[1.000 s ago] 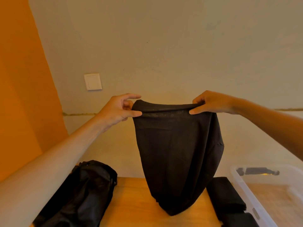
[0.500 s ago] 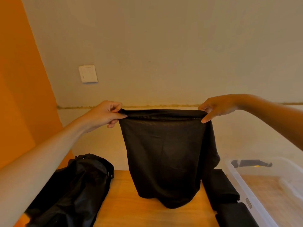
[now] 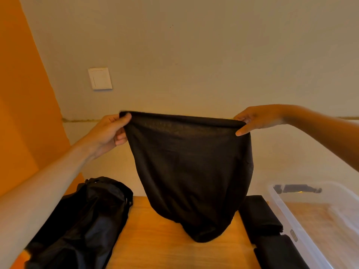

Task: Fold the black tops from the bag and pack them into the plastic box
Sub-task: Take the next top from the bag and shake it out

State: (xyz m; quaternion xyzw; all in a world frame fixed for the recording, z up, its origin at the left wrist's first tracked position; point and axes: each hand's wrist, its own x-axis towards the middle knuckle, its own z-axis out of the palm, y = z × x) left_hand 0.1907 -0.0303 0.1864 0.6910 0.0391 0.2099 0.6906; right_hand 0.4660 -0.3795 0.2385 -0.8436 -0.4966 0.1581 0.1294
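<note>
Below our left hand point(image 3: 110, 131) the bag point(image 3: 77, 220) slumps on the table point(image 3: 165, 245). That hand pinches one upper corner of the top point(image 3: 190, 171), thumb over the edge and fingers curled behind. The right hand point(image 3: 256, 118) pinches the other corner. The top hangs between our hands, its upper edge taut and its lower end bunched on the table.

To fold it well, we judge we should raise both hands evenly until the lower end hangs free. Then we shake it flat and lay it down smooth before bringing the sides in.

Below the right hand lie folded tops point(image 3: 260, 216), with the box point(image 3: 310, 220) just beside them on the right. We can read no brand or writing; a small tab on the box wall is too small to tell.
</note>
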